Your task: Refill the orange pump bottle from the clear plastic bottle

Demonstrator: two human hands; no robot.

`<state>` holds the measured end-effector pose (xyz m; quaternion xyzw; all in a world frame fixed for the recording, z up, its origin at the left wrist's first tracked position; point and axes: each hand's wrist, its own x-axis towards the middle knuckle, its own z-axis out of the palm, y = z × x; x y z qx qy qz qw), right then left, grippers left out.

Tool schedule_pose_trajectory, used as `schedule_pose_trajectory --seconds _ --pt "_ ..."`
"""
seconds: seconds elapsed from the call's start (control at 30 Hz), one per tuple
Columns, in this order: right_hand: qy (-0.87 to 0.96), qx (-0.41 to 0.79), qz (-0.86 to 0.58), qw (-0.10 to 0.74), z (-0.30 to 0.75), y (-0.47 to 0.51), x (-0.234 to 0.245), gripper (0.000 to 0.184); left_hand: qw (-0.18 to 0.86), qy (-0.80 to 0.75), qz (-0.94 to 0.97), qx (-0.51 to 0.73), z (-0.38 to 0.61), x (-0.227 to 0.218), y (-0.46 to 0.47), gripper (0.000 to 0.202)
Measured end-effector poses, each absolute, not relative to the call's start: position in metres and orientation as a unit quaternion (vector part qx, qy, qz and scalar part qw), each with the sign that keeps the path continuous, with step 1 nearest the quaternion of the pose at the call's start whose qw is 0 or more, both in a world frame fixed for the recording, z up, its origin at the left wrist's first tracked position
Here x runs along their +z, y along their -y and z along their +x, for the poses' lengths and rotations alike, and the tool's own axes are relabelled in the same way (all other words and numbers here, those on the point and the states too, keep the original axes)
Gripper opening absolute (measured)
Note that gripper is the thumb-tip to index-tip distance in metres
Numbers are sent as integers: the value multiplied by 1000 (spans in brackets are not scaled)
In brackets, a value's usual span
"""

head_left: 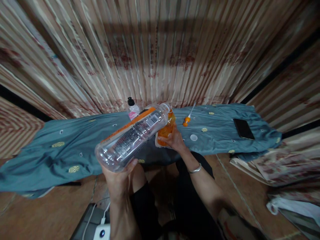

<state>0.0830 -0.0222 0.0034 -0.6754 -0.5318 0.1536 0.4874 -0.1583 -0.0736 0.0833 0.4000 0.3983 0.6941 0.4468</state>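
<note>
My left hand (119,176) grips the base of a large clear plastic bottle (132,135) with an orange label, tipped on its side so its open mouth points at a small orange container (167,130). My right hand (175,140) is closed round that orange container, holding it over the blue-grey cloth (62,150). The bottle looks nearly empty. A silver bangle (195,169) sits on my right wrist.
On the cloth lie a white cap (193,137), an orange-tipped spray nozzle with tube (187,119), a small bottle with a black cap (133,108) and a dark phone (243,128). A striped curtain hangs behind. A charger with cable (101,230) rests on the floor.
</note>
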Motion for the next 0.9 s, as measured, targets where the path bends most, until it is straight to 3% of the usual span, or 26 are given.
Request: schedule_pose_trajectory --seconds 0.2,0.9 --pt "540 153 -669 487 83 25 7 88 424 -423 421 681 -164 76 69 117" --pt "538 170 -674 477 86 21 0 104 419 -429 403 691 -160 76 70 112"
